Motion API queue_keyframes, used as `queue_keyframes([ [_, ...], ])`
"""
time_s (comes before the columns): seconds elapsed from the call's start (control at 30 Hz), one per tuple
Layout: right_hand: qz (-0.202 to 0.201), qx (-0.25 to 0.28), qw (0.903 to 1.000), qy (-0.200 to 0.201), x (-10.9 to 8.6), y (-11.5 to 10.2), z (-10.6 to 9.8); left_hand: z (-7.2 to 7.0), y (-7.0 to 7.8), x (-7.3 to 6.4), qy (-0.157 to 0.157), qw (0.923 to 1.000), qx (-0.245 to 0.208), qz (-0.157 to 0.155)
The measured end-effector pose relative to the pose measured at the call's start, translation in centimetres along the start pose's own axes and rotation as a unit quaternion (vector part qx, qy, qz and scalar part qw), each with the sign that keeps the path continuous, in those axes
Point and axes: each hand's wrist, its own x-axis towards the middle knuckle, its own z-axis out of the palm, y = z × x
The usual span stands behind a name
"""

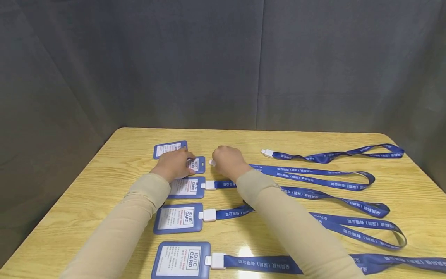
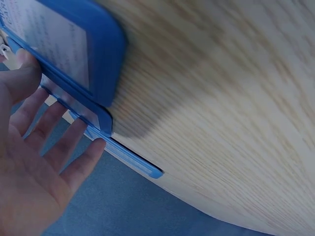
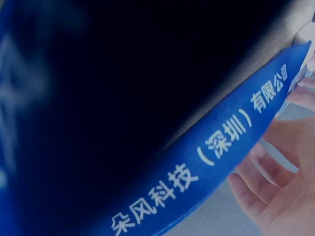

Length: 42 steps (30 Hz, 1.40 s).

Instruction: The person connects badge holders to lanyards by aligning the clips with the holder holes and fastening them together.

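My left hand [image 1: 173, 164] holds a blue badge holder [image 1: 198, 165] by its long edges, thumb on the near side and fingers on the far side. In the left wrist view this holder [image 2: 74, 101] lies between the thumb and the fingertips. Just to the right, my right hand [image 1: 228, 159] pinches the white clip [image 1: 211, 162] of a blue lanyard [image 1: 313, 171]. A small gap separates the clip from the holder's slotted end. The lanyard's printed strap [image 3: 197, 152] runs past the hand in the right wrist view; the fingertips are partly hidden there.
Behind the left hand lies another badge holder [image 1: 170, 148], apart from a loose lanyard [image 1: 334, 155] at the back right. Nearer, three holders, such as the front one [image 1: 181, 259], are joined to lanyards by white clips. A dark curtain [image 1: 223, 66] hangs behind the wooden table [image 1: 87, 186].
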Motion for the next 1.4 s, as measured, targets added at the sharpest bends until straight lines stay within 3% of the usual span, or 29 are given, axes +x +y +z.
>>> queue_keyframes([
  [0.27,-0.023,-0.031,0.9992,0.011,0.3,-0.4,0.2,-0.1,-0.3,0.1,-0.002,0.9999,-0.012,0.004],
  [0.7,-0.034,-0.005,0.9993,-0.011,0.9,-0.8,0.6,0.3,-0.4,-0.2,0.005,0.9989,-0.046,0.000],
  [1.4,-0.063,-0.092,0.9937,-0.012,0.9,-1.3,0.3,0.8,-0.6,-0.1,0.010,0.9984,-0.054,0.013],
])
